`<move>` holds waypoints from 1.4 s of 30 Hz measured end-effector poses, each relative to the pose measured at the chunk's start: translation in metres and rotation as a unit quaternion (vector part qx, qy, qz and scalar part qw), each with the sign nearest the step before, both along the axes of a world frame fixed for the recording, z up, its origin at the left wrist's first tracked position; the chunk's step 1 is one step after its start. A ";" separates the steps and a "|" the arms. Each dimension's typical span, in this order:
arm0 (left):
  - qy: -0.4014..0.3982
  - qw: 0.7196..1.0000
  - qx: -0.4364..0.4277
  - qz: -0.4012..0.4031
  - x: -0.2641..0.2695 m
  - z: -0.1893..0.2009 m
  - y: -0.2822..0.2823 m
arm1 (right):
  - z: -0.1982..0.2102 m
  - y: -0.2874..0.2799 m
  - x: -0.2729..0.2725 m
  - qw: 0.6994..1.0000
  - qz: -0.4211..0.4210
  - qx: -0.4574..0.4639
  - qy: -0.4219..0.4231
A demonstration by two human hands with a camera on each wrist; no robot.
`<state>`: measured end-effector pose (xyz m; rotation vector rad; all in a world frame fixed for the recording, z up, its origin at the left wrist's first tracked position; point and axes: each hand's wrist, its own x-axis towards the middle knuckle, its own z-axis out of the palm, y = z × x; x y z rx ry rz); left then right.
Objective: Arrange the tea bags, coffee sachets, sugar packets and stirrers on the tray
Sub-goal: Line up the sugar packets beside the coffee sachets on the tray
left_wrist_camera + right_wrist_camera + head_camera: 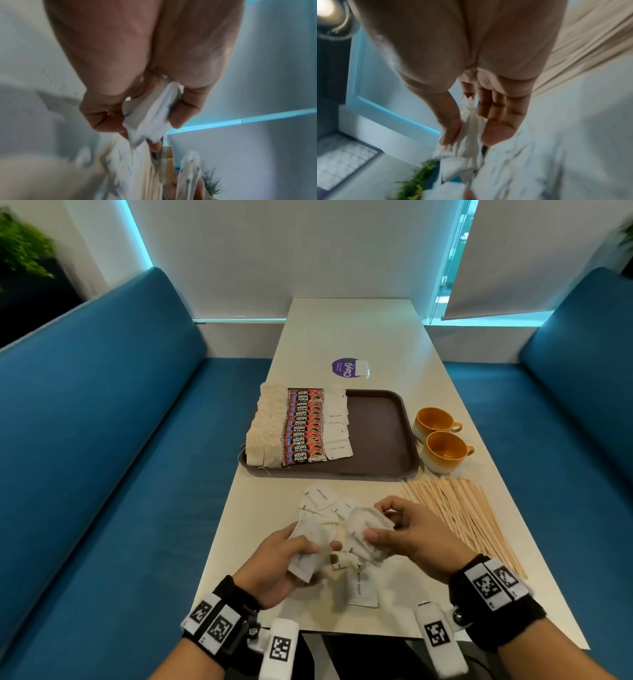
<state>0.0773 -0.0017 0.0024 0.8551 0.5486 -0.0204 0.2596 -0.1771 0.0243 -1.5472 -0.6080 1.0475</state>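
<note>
A brown tray (376, 436) holds rows of tea bags (265, 433), red coffee sachets (303, 428) and white sugar packets (337, 422) along its left side. Loose sugar packets (322, 501) lie on the table before it. My left hand (291, 563) grips a bunch of white sugar packets (306, 553), blurred in the left wrist view as sugar packets (150, 115). My right hand (394, 529) pinches another bunch of sugar packets (368, 532) between thumb and fingers, seen as sugar packets (471, 135) in the right wrist view. Wooden stirrers (466, 511) are fanned out right of the hands.
Two orange cups (442, 440) stand right of the tray. A purple round sticker (346, 368) lies further back on the cream table (352, 330). Blue bench seats (102, 440) flank the table on both sides. One sugar packet (361, 587) lies near the table's front edge.
</note>
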 end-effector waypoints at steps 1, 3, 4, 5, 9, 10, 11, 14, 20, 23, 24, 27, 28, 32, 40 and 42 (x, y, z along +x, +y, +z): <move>-0.012 1.000 -0.019 0.005 0.003 0.000 -0.003 | 0.005 0.008 -0.007 1.000 0.011 0.023 0.017; -0.046 0.997 -0.055 0.008 0.006 0.000 -0.008 | 0.009 0.023 -0.019 0.999 0.023 0.045 -0.004; -0.060 0.995 -0.080 0.005 0.007 0.000 -0.009 | 0.009 0.030 -0.023 0.999 0.023 0.042 -0.023; -0.065 0.991 -0.115 0.004 0.008 0.000 -0.009 | 0.008 0.036 -0.026 0.998 0.020 0.034 -0.039; -0.057 0.974 -0.216 0.026 0.007 -0.001 -0.005 | 0.003 0.052 -0.035 0.997 0.016 -0.001 -0.069; -0.054 0.973 -0.220 0.028 0.007 0.000 -0.005 | 0.001 0.055 -0.037 0.998 0.021 -0.011 -0.062; -0.052 0.975 -0.212 0.030 0.007 -0.002 -0.004 | 0.000 0.058 -0.040 0.998 0.029 -0.019 -0.061; -0.053 0.989 -0.133 0.040 0.009 -0.003 -0.002 | -0.005 0.070 -0.044 0.989 0.030 -0.045 -0.136; -0.030 0.982 -0.133 0.130 0.006 -0.009 0.017 | -0.012 0.099 -0.015 0.983 0.027 -0.041 -0.178; -0.018 0.969 -0.168 0.179 -0.006 -0.016 0.034 | -0.021 0.117 0.005 0.949 0.017 -0.112 -0.293; -0.013 0.964 -0.177 0.200 -0.011 -0.016 0.040 | -0.024 0.122 0.009 0.925 0.057 -0.144 -0.346; -0.016 0.952 -0.188 0.240 -0.026 -0.018 0.051 | -0.031 0.130 0.007 0.837 0.209 -0.228 -0.451; -0.020 0.950 -0.190 0.246 -0.031 -0.018 0.053 | -0.035 0.131 0.003 0.813 0.238 -0.242 -0.474; -0.025 0.944 -0.195 0.266 -0.039 -0.022 0.057 | -0.041 0.131 -0.008 0.769 0.281 -0.232 -0.525; -0.022 0.963 -0.145 0.224 -0.033 -0.021 0.048 | -0.034 0.137 -0.009 0.747 0.289 -0.219 -0.557; -0.016 0.966 -0.126 0.225 -0.030 -0.021 0.046 | -0.030 0.139 -0.006 0.767 0.273 -0.220 -0.537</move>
